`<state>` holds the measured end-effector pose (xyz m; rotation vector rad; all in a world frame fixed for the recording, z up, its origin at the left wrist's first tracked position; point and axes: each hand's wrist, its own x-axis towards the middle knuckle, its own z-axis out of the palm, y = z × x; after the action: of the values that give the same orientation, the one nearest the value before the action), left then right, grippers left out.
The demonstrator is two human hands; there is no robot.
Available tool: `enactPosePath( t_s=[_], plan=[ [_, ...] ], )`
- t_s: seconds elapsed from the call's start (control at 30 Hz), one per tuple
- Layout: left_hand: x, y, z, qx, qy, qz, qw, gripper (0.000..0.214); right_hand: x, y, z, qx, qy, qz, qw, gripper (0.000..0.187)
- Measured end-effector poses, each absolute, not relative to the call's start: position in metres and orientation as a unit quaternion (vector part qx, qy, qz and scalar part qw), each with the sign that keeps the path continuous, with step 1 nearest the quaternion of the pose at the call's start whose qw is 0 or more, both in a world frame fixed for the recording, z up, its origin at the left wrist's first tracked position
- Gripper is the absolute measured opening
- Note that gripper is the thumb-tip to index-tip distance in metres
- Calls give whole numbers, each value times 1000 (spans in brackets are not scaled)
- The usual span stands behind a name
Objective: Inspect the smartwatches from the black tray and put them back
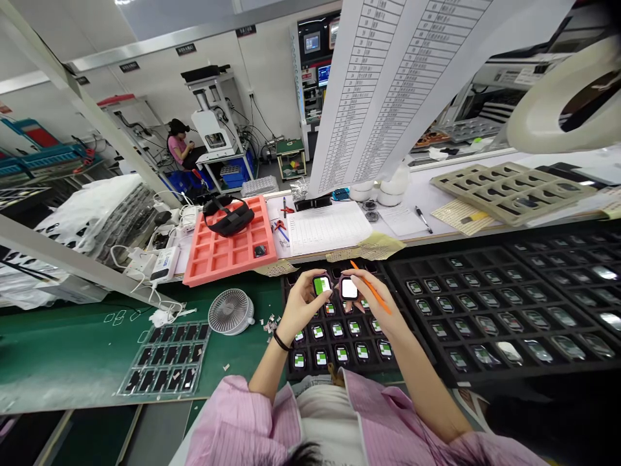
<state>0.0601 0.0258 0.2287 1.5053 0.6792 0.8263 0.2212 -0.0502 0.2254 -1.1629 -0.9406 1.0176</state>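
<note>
My left hand [301, 304] is closed around a smartwatch [321, 285] whose lit screen shows green and white. Beside it, my right hand [376, 294] grips a second smartwatch [349, 288] with a white screen. An orange stick-like tool [371, 287], perhaps a pen, also lies in my right hand, slanting across its fingers. The two watches are held close together, apart from each other, over a black tray [330, 374]. In that tray sit rows of watches with green and white screens, such as the watch [341, 353] in the front row. My hands hide part of the back rows.
More black trays of watches [485, 323] stand at the right. To the left are a small fan [231, 312] and a clear tray of black parts [165, 358]. A red tray [230, 249] and paper sheets [327, 228] lie on the shelf; a printed list [388, 84] hangs ahead. A person [180, 145] sits far back.
</note>
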Motion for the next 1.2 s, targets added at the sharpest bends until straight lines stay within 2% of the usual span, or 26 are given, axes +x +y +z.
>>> enactPosePath(
  t_s=[0.13, 0.37, 0.73, 0.83, 1.03, 1.2],
  plan=[
    [62, 27, 232, 621, 318, 370, 613, 35, 222, -49, 221, -496, -428, 454, 604, 36],
    [61, 28, 238, 611, 348, 366, 610, 34, 225, -48, 215, -475, -471, 478, 569, 47],
    [57, 28, 227, 700, 280, 324, 572, 40, 219, -50, 227, -513, -392, 447, 619, 26],
    [56, 28, 226, 708, 274, 316, 569, 44, 222, -48, 223, -505, -399, 465, 608, 31],
    [60, 26, 228, 650, 269, 343, 622, 40, 226, -48, 220, -482, -438, 485, 583, 55],
    [61, 24, 234, 625, 291, 345, 637, 38, 221, -51, 228, -514, -397, 453, 610, 32]
  ],
)
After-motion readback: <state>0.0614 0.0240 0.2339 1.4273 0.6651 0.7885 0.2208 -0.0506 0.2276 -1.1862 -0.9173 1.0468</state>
